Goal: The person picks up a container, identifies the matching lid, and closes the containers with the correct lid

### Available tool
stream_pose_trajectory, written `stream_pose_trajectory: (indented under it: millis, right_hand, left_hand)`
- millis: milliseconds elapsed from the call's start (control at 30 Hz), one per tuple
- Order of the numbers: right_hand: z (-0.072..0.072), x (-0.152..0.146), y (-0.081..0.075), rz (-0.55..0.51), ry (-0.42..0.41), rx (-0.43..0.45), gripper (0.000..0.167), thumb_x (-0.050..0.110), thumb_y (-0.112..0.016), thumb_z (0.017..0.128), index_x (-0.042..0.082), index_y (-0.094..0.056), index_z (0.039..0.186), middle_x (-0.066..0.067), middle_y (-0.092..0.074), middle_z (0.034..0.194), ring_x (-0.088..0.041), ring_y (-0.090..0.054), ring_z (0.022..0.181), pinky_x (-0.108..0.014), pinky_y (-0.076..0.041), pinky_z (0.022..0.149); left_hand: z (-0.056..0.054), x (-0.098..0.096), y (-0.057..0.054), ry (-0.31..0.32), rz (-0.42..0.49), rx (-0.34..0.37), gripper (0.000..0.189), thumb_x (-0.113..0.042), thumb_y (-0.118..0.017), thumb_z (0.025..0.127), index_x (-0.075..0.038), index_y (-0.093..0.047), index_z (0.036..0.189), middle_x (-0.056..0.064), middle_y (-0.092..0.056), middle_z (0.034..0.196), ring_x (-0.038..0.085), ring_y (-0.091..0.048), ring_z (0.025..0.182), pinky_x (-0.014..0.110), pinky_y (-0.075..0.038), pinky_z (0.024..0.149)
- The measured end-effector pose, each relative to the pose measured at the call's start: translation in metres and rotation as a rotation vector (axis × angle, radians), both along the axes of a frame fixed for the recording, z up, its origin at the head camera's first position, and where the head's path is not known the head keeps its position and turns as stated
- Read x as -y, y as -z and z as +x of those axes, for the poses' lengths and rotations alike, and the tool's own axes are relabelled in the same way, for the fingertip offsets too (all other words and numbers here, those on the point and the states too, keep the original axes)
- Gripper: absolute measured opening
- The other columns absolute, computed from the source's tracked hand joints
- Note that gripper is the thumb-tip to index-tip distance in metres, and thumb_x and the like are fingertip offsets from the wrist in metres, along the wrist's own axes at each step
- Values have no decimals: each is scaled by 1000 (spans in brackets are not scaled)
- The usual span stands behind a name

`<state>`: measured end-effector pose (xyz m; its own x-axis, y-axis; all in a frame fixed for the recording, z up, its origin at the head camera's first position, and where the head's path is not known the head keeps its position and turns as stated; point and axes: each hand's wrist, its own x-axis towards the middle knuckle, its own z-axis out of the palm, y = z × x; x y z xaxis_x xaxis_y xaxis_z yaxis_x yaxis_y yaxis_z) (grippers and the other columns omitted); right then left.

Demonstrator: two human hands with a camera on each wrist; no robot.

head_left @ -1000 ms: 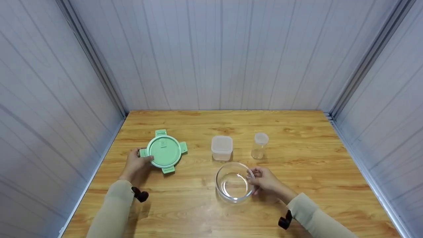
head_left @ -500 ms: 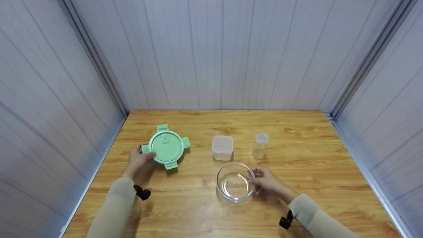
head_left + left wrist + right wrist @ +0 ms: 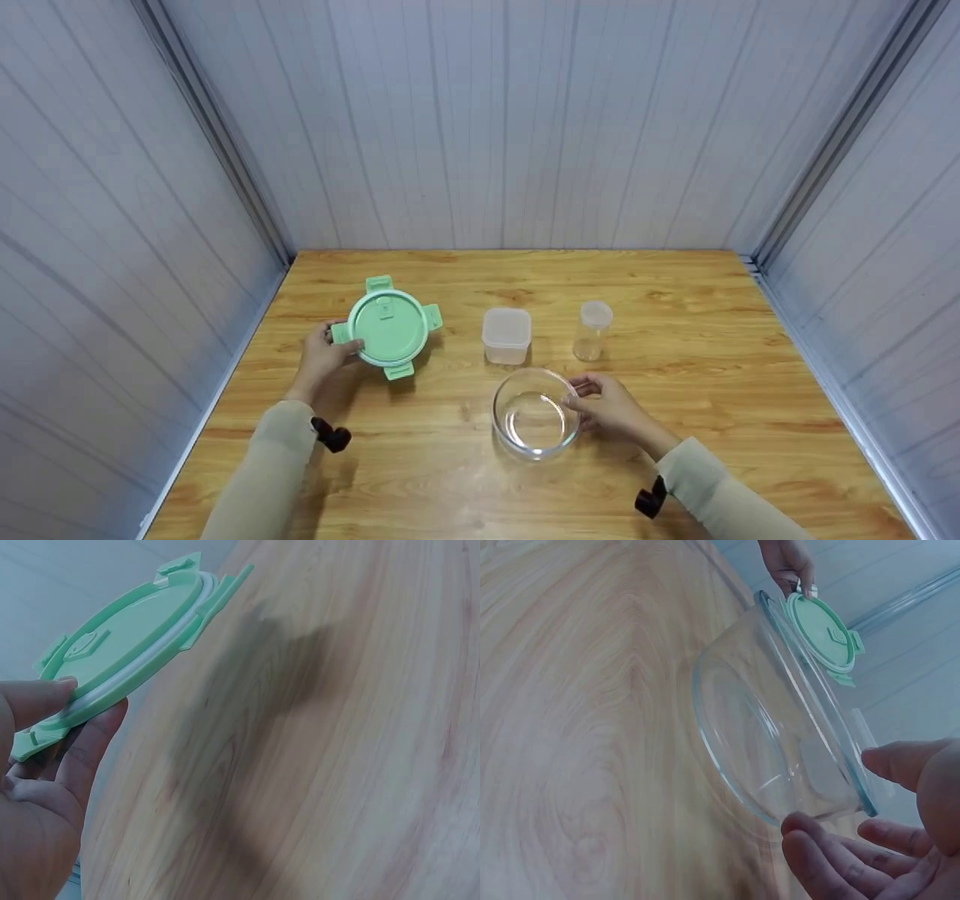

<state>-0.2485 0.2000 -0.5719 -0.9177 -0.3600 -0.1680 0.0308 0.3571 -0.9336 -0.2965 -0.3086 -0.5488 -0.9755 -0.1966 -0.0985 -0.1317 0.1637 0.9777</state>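
In the head view, my left hand [image 3: 322, 358] pinches a round green lid [image 3: 390, 326] by its left side, thumb on top and fingers beneath. Flaps stick out around the lid [image 3: 124, 630], and in the left wrist view it is tilted above the table. My right hand [image 3: 611, 409] is at the right side of a clear round glass bowl [image 3: 536, 439] standing on the table. Its thumb [image 3: 900, 763] lies over the rim and the bent fingers are outside the wall; how firmly they press cannot be seen.
A small square translucent container [image 3: 506, 334] with a lid stands behind the bowl. To its right is a slim clear jar [image 3: 592, 334] with a whitish cap. Panelled walls [image 3: 480, 127] enclose the wooden table [image 3: 420, 472] at the back and sides.
My left hand has moved the lid to the right and away from me, and the lid has lifted. The right hand's fingers have shifted slightly at the bowl, which stays in place.
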Motion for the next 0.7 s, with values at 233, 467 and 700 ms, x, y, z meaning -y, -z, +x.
stream_pose_trajectory:
  millis: [233,467,700]
  right_hand:
    - [-5,-1,-7,41,36,-92,52,15,-76,102,-16,-57,139,-27,-71,124,-26,-70,108,-31,-64,84]
    - [-9,0,-19,79,56,-136,51,14,-76,102,-16,-58,140,-27,-72,126,-35,-71,115,-28,-60,95]
    - [-12,-2,-35,55,44,-151,57,15,-75,104,-16,-53,146,-30,-70,130,-34,-70,115,-26,-60,94]
  left_hand:
    - [-3,-11,-2,-2,74,1,56,10,-71,98,12,-47,148,26,-62,128,9,-72,88,28,-67,78]
    - [-4,-24,-3,9,66,15,56,8,-71,99,10,-47,150,30,-58,139,13,-71,96,27,-67,79]
    - [-3,-36,-10,34,115,5,57,11,-69,99,10,-45,151,34,-54,144,17,-73,98,29,-67,83]
